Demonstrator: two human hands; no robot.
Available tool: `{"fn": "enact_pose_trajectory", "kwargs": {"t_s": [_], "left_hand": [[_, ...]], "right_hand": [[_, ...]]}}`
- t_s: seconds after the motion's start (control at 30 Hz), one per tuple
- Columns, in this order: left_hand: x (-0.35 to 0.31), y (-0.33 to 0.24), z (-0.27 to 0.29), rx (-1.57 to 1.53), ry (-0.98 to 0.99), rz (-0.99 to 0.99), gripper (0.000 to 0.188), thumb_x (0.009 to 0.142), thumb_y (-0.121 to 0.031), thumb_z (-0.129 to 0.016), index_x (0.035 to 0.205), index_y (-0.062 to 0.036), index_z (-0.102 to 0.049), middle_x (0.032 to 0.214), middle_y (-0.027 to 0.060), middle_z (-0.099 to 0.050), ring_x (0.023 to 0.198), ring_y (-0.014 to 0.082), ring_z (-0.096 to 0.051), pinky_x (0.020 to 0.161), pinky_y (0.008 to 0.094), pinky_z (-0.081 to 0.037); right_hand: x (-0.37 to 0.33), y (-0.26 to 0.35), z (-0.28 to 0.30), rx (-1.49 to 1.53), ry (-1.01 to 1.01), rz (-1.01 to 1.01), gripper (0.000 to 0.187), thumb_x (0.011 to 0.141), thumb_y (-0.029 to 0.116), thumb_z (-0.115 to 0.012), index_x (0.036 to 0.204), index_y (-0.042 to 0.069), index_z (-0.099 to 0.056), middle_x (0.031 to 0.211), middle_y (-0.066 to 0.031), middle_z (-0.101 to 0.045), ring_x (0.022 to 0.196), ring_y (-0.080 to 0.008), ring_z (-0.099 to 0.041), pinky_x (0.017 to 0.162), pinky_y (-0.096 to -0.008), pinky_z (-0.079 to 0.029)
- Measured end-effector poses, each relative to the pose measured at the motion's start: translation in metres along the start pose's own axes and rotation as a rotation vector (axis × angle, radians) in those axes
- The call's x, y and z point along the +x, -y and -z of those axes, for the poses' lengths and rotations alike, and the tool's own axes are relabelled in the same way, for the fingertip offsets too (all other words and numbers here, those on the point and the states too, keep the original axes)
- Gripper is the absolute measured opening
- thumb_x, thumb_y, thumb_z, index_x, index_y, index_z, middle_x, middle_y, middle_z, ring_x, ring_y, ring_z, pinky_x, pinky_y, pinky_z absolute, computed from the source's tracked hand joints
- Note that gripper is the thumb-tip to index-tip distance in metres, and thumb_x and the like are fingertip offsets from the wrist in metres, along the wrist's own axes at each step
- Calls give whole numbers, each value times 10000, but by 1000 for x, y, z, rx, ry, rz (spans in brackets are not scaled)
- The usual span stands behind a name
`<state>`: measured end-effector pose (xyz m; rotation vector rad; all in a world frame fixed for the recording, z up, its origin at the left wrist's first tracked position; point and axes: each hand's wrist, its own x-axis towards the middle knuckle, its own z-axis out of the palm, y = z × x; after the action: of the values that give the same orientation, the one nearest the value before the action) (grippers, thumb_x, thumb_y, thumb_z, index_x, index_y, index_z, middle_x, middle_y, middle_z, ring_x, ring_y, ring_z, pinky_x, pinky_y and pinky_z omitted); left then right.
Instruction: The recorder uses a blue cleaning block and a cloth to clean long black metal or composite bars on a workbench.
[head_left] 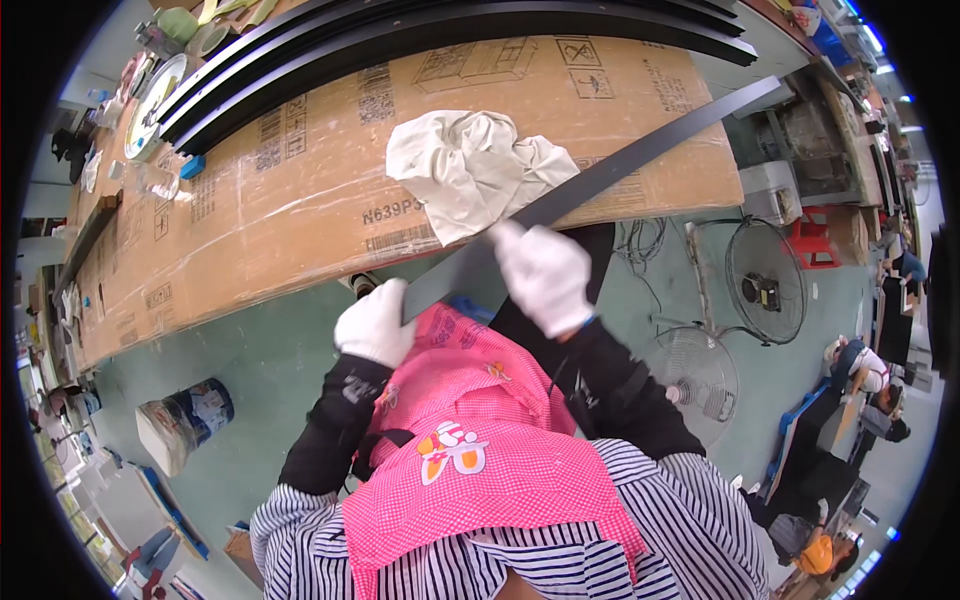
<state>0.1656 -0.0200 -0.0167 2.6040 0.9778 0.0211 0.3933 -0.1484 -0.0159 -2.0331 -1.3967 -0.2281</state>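
A long, flat, dark grey strip (640, 165) runs slantwise from my lap up over the table edge to the far right. My left hand (375, 325), in a white glove, is closed round its near end. My right hand (545, 278), gloved too and slightly blurred, is curled with its fingertips against the strip's lower part. Whatever lies inside those fingers is hidden. A crumpled cream cloth (465, 165) lies on the cardboard right beside the strip, partly under it.
Cardboard (300, 210) covers the table. Black profiles (400, 65) lie along its far side, near a small blue block (193, 167). Fans (763, 280) and a red stool (815, 238) stand at the right, a bucket (205, 410) on the floor at the left. Other people work far right.
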Motion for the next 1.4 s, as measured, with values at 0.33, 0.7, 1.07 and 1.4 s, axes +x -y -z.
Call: {"fn": "enact_pose_trajectory", "kwargs": {"t_s": [0.33,0.7,1.07,1.4], "left_hand": [[36,-46,-16,56,32,-44,379,796,-281,-776,1059,-106,-566,885,108,-693,796,326,-709,678,461,-563],[37,-42,5,-52,84,-25,469,815,-391,-769,1142,-104,-591,1020,123,-693,963,324,-698,812,468,-550],[-3,8,-4,-322,-18,-55,513,796,-347,-815,1223,-116,-650,1048,132,-723,955,339,-714,838,413,-572],[37,-32,-23,-326,19,-74,499,830,-430,-775,1215,-142,-641,1062,120,-732,938,324,-719,804,424,-574]], "right_hand": [[52,-200,54,-41,-163,-650,347,1000,327,-650,1175,40,-739,1163,-162,-737,1102,-298,-712,947,-341,-530],[10,-39,4,-96,-84,-153,127,950,261,-671,913,148,-713,652,-69,-543,597,-293,-599,527,-399,-466],[-23,59,-20,80,129,85,67,864,194,-685,923,205,-654,606,-35,-501,566,-219,-594,497,-381,-461],[4,-84,7,77,-228,-401,232,984,201,-660,1099,28,-763,1041,-154,-763,948,-288,-742,873,-348,-561]]}}
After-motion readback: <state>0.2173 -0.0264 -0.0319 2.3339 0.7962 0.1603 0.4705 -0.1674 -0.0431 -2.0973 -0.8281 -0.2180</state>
